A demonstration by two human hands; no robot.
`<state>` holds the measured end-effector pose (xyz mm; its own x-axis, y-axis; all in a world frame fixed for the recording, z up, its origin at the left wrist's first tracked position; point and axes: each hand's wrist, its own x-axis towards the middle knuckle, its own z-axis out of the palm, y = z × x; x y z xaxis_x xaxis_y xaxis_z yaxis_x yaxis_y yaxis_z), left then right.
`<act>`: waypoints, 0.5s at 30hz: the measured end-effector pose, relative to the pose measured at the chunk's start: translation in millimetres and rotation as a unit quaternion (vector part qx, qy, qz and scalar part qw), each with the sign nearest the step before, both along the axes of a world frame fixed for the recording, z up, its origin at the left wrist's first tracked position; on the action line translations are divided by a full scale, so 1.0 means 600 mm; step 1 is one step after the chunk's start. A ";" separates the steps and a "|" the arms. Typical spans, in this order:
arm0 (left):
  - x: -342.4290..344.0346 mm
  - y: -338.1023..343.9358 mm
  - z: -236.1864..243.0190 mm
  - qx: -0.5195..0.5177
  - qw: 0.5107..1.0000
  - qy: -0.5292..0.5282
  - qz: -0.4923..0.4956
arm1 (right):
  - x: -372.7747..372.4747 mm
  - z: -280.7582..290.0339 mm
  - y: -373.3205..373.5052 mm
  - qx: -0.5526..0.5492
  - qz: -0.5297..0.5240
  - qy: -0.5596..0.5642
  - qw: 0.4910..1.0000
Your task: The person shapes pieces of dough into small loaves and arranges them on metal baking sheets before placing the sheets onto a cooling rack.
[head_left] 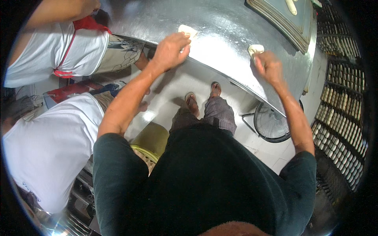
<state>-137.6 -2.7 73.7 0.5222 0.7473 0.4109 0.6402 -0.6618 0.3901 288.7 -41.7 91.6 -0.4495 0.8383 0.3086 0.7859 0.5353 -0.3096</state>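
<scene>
No packages, labels, signs or screens anywhere in view.

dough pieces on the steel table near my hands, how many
2: one dough piece under the left hand, another dough piece at the right hand. More on the tray and racks.

A bakery workroom: a broad steel surface [220, 31] fills the upper middle of the frame, with pale dough pieces [255, 49] on it. Racks of shaped loaves [340, 102] run down the right edge, and stacked trays [283, 19] sit upper right.
</scene>
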 end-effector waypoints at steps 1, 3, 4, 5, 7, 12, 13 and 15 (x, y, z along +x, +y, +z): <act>-0.001 0.036 0.018 -0.042 0.999 0.003 -0.007 | -0.013 0.008 0.026 0.027 -0.037 0.016 0.999; 0.035 0.087 0.035 -0.007 0.999 -0.016 0.048 | -0.067 0.035 0.079 0.023 -0.112 0.014 0.993; 0.046 0.096 0.016 -0.005 0.999 0.021 0.037 | -0.097 0.034 0.092 -0.008 -0.147 -0.004 0.989; 0.061 0.112 -0.003 0.004 0.998 0.054 0.024 | -0.108 0.012 0.093 -0.003 -0.136 -0.018 0.991; 0.082 0.203 0.011 -0.176 0.966 0.189 0.005 | -0.116 -0.029 0.120 0.027 -0.118 -0.043 0.992; 0.083 0.148 -0.032 0.063 0.994 0.055 0.064 | -0.102 -0.042 0.120 0.106 -0.065 -0.083 0.989; 0.079 0.133 -0.038 0.138 0.988 0.054 0.047 | -0.089 -0.054 0.091 0.135 -0.050 -0.099 0.985; 0.070 0.095 -0.023 0.059 0.997 0.037 0.036 | -0.080 -0.026 0.056 0.150 -0.027 -0.104 0.983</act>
<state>-95.6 54.2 59.9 0.5017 0.7320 0.4610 0.7111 -0.6524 0.2620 240.5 -8.3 75.9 -0.4866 0.7476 0.4521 0.8450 0.5341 0.0263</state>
